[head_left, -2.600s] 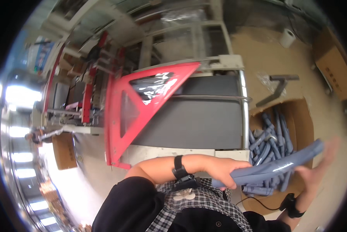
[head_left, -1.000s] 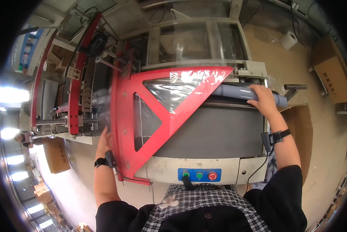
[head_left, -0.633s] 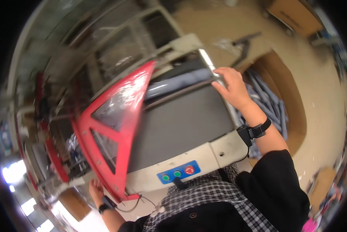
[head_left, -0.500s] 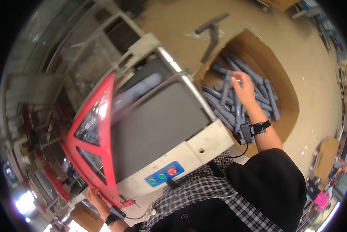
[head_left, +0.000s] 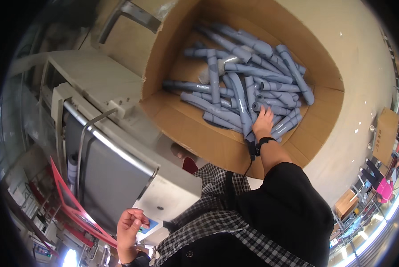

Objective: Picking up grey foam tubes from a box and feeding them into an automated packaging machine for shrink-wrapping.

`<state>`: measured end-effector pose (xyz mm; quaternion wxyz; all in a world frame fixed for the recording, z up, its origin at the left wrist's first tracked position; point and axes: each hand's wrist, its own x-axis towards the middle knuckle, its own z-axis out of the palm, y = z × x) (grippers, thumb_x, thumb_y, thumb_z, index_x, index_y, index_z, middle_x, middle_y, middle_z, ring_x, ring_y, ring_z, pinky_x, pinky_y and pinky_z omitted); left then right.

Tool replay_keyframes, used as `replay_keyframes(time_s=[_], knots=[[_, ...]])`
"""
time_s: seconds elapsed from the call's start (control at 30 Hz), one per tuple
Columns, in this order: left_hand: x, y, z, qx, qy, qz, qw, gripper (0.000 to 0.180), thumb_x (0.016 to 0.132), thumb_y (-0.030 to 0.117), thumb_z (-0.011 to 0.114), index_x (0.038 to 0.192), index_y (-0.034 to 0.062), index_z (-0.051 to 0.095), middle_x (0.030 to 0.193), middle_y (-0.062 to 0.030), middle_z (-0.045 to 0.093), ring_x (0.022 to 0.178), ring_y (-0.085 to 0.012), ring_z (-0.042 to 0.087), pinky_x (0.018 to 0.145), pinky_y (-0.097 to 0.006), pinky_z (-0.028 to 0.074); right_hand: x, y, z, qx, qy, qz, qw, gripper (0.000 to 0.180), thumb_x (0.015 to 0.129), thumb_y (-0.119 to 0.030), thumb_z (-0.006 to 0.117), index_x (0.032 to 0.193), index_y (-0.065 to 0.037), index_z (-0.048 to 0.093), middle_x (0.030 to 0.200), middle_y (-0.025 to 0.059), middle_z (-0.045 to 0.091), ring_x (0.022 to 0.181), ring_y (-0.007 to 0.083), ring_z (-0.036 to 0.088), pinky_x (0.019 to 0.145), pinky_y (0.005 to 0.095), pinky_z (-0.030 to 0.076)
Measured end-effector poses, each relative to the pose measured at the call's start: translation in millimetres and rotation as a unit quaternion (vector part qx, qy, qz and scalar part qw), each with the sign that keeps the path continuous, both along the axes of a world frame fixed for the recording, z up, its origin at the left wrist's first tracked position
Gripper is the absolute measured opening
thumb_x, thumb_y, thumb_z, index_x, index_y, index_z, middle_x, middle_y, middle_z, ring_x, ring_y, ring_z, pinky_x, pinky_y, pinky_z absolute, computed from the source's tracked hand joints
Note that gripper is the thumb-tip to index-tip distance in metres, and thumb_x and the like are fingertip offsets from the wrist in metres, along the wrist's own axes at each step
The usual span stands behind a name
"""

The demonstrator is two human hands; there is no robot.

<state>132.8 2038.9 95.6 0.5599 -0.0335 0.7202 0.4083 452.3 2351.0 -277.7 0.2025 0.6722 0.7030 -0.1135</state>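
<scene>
In the big cardboard box lie several grey-blue patterned rolls, some of them shiny as if under clear film. My right hand reaches over the box's near side, its fingers closed around the end of one roll near the pile's edge. My left hand is at the lower left, beside the machine's blue button panel. Its fingers are loosely bent and apart, with nothing seen in them. Another roll lies on the machine's dark belt, beyond a metal bar.
The pale machine body stands between my left hand and the box. A red guard frame slants at the machine's left. Cardboard cartons stand at the far right, near a person in pink.
The view has swung right toward the box. My left hand has come off the red guard frame to the button panel. My right hand has moved to a roll nearer the box's near side.
</scene>
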Motion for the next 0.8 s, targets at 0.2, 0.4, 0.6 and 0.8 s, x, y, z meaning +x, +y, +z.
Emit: replay_keyframes(time_s=[0.2,0.4,0.6,0.8], knots=[[18,31,-16,-0.026,-0.018,-0.065,0.997,0.036,0.084,0.025,0.067,0.107,0.0015,0.053,0.083,-0.0076,0.061,0.077,-0.015,0.059,0.068,-0.027,0.049,24,75,-52,-0.079,0.051,0.126,0.987,0.04,0.078,-0.008,0.059,0.117,-0.015,0.052,0.117,0.0116,0.055,0.11,0.0311,0.052,0.088,0.0459,0.044],[16,43,-7,-0.012,-0.119,-0.115,0.986,0.03,0.085,0.012,0.063,0.111,0.0022,0.053,0.097,-0.0055,0.059,0.094,-0.0171,0.059,0.088,-0.031,0.043,92,73,84,0.064,0.238,0.094,0.965,0.052,0.063,-0.011,0.077,0.11,-0.008,0.055,0.108,0.0132,0.059,0.102,0.0326,0.056,0.088,0.0388,0.045],[13,60,-20,0.132,-0.212,-0.196,0.948,0.048,0.083,0.02,0.066,0.123,0.0015,0.048,0.106,-0.0111,0.059,0.099,-0.0181,0.056,0.09,-0.031,0.042,57,24,295,0.212,0.535,-0.021,0.818,0.045,0.068,-0.007,0.074,0.104,-0.004,0.047,0.097,0.0106,0.057,0.091,0.0195,0.056,0.086,0.0327,0.044],[16,66,-27,0.323,-0.311,-0.212,0.868,0.091,0.076,0.019,0.074,0.144,0.0071,0.016,0.135,-0.0127,0.041,0.12,-0.023,0.044,0.1,-0.037,0.037,-42,-11,381,-0.007,0.852,-0.008,0.524,0.045,0.079,-0.033,0.064,0.107,-0.004,0.044,0.089,0.0064,0.047,0.083,0.0167,0.05,0.078,0.0309,0.043]])
